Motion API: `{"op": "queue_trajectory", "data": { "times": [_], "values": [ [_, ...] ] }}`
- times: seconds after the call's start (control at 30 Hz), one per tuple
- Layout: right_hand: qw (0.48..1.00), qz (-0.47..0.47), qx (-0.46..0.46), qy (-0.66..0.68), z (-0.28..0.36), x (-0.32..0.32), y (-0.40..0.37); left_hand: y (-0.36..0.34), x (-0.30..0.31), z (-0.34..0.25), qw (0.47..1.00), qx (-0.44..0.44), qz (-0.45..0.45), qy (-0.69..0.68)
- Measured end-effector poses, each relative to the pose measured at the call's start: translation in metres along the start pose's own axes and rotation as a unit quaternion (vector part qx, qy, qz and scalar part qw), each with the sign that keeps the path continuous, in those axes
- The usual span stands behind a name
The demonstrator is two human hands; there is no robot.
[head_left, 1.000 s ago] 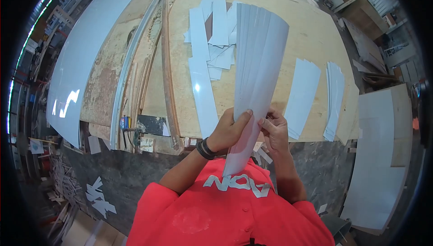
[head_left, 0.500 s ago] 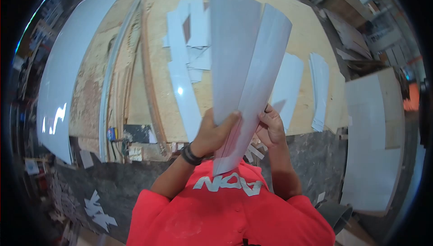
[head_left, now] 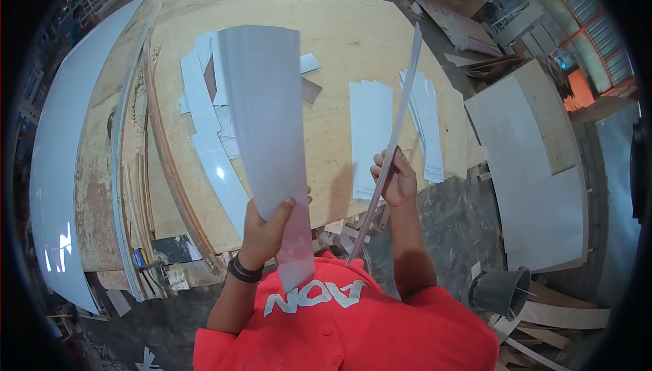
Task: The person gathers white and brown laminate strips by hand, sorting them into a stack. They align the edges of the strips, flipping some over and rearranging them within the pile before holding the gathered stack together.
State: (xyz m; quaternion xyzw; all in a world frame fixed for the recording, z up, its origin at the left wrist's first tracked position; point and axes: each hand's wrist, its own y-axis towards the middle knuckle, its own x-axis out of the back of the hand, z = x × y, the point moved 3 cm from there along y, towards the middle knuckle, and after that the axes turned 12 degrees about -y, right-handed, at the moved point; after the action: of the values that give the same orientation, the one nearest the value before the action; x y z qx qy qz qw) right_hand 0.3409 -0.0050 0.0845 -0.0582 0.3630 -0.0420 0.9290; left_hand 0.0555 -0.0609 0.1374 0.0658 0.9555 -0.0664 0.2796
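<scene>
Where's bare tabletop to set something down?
Tabletop is bare beyond the two white strip stacks and, nearer, between the left one and the held stack. Crowded: left side, with loose white pieces, brown bar and grey rail.

- A person wears a bright red shirt (head_left: pixel 414 337), creased at the front.
- Large silver-grey letters (head_left: pixel 309 297) run in a row across the shirt's front.
- Small round buttons (head_left: pixel 328 333), red like the cloth, sit near the letters.
- Short red sleeves (head_left: pixel 454 310) leave the forearms bare.
- A thick black wristband (head_left: pixel 243 272) circles the left wrist.
</scene>
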Motion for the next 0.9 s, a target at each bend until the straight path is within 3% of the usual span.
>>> {"op": "queue_trajectory", "data": {
  "times": [0.17,0.2,0.27,0.33,0.4,0.6,0.9],
  "values": [
    [0.998,0.055,-0.022,0.003,-0.021,-0.027,-0.008,0.012,-0.01,0.004,0.991,0.009,0.111,0.069],
    [0.997,0.056,-0.021,-0.04,-0.025,-0.039,-0.012,0.015,-0.011,0.001,0.992,0.008,0.1,0.075],
    [0.994,0.068,-0.032,-0.074,-0.043,-0.048,-0.014,0.016,-0.018,-0.002,0.99,0.057,0.123,0.046],
    [0.991,0.086,-0.023,-0.098,-0.056,-0.048,-0.015,0.016,-0.012,0.004,0.995,0.019,0.087,0.051],
    [0.99,0.082,-0.032,-0.113,-0.059,-0.051,-0.018,0.014,-0.006,0.006,0.996,0.058,0.058,0.034],
    [0.985,0.067,-0.014,-0.159,-0.059,-0.062,-0.024,0.009,-0.001,0.004,0.997,0.008,0.038,0.066],
    [0.985,0.035,-0.021,-0.17,-0.03,-0.037,-0.01,0.01,0.02,-0.001,0.994,0.036,0.011,0.098]
  ]
}}
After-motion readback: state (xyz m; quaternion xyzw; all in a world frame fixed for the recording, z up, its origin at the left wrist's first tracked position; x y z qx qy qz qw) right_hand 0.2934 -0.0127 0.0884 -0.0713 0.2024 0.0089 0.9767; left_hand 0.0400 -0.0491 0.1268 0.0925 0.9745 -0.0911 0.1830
